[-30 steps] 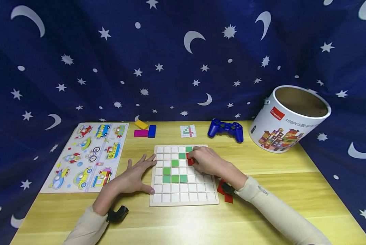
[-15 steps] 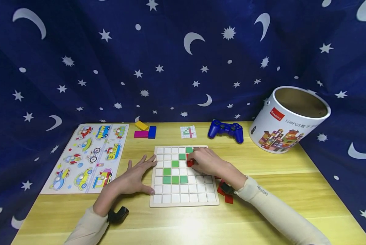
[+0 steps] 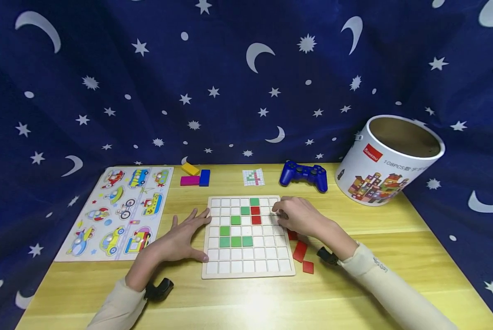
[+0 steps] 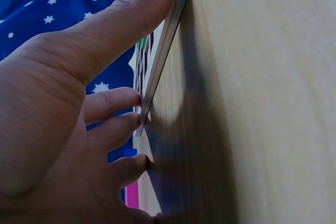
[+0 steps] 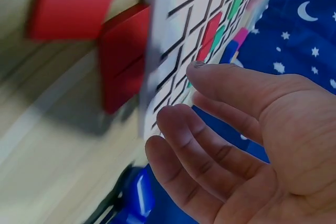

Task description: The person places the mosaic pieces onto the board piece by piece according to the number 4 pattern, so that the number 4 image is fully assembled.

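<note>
A white grid board (image 3: 246, 263) lies mid-table with several green tiles (image 3: 235, 241) and a red piece (image 3: 256, 215) set into it. My left hand (image 3: 186, 236) lies flat on the table, with thumb and fingertips against the board's left edge (image 4: 157, 72). My right hand (image 3: 297, 217) hovers at the board's right edge, with fingers relaxed and holding nothing. In the right wrist view that hand (image 5: 236, 129) is empty. Loose red pieces (image 3: 300, 250) lie just right of the board, and in the right wrist view those red pieces (image 5: 126, 56) lie next to the board's rim (image 5: 157, 19).
A vehicle peg puzzle (image 3: 120, 208) lies at the left. Yellow, pink and blue blocks (image 3: 194, 176), a small pattern card (image 3: 253, 177) and a blue gamepad (image 3: 304, 174) sit along the back. A white tub (image 3: 388, 160) stands tilted at the back right. A starry blue cloth surrounds the table.
My right hand has let go of the red piece on the board and drawn back to the right edge, uncovering the loose red pieces. The left hand has not moved.
</note>
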`<state>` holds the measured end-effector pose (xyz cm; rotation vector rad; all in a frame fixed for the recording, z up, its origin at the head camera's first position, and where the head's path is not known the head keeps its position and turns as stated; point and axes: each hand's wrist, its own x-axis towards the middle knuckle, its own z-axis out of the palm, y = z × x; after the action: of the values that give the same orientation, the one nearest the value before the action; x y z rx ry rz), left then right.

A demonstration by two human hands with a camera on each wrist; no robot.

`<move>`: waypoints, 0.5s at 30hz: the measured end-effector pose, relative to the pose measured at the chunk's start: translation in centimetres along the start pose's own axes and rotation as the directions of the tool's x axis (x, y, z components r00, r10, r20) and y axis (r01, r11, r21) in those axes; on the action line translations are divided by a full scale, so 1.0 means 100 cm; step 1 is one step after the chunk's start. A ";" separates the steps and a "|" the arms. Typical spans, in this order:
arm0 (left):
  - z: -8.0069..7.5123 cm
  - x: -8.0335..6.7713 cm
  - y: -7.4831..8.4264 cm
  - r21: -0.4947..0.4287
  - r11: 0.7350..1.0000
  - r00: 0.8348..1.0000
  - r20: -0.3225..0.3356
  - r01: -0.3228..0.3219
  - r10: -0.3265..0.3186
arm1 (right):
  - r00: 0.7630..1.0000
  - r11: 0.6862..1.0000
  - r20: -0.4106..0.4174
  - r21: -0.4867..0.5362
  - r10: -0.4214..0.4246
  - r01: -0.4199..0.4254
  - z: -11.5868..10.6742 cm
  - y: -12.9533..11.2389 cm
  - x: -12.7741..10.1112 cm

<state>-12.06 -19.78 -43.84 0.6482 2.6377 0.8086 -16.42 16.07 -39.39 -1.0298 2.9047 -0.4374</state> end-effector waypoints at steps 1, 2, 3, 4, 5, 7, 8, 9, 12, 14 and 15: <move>0.000 0.000 -0.001 0.000 1.000 1.000 0.000 -0.001 0.001 | 1.000 1.000 0.000 -0.001 0.004 -0.004 -0.001 0.002 -0.002; 0.000 0.000 -0.001 0.000 1.000 1.000 -0.001 -0.002 0.002 | 1.000 1.000 0.001 -0.003 0.008 -0.008 -0.002 0.004 -0.004; 0.000 0.000 -0.001 0.000 1.000 1.000 -0.002 -0.003 0.003 | 1.000 1.000 0.002 -0.001 0.013 -0.013 -0.003 0.006 -0.007; 0.000 0.000 -0.001 0.000 1.000 1.000 -0.002 -0.001 0.001 | 1.000 1.000 0.000 0.000 0.018 -0.018 -0.003 0.007 -0.008; 0.001 0.000 -0.002 -0.001 1.000 1.000 -0.003 -0.005 0.005 | 1.000 1.000 -0.002 -0.003 0.017 -0.017 -0.004 0.009 -0.010; 0.001 0.000 -0.001 -0.002 1.000 1.000 -0.003 -0.008 0.008 | 1.000 1.000 -0.005 -0.003 0.015 -0.015 -0.004 0.011 -0.013; 0.001 0.000 -0.001 -0.001 1.000 1.000 -0.003 -0.008 0.008 | 1.000 1.000 -0.005 -0.005 0.012 -0.012 -0.003 0.013 -0.015; 0.001 0.000 -0.001 0.000 1.000 1.000 -0.004 -0.011 0.011 | 1.000 1.000 -0.003 -0.005 0.011 -0.011 -0.003 0.015 -0.016; 0.001 0.000 -0.001 0.004 1.000 1.000 -0.004 -0.012 0.012 | 1.000 1.000 0.010 -0.008 0.026 -0.026 -0.001 0.017 -0.019; 0.001 0.001 -0.001 0.004 1.000 1.000 -0.003 -0.013 0.013 | 0.999 0.999 0.027 -0.007 0.040 -0.040 0.001 0.019 -0.021; 0.001 0.001 -0.001 0.004 1.000 1.000 -0.002 -0.013 0.013 | 0.998 0.999 0.035 -0.005 0.048 -0.048 0.001 0.020 -0.022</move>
<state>-12.13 -19.78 -43.97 0.6667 2.6399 0.8079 -15.92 18.84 -40.19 -0.9553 2.8937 -0.4076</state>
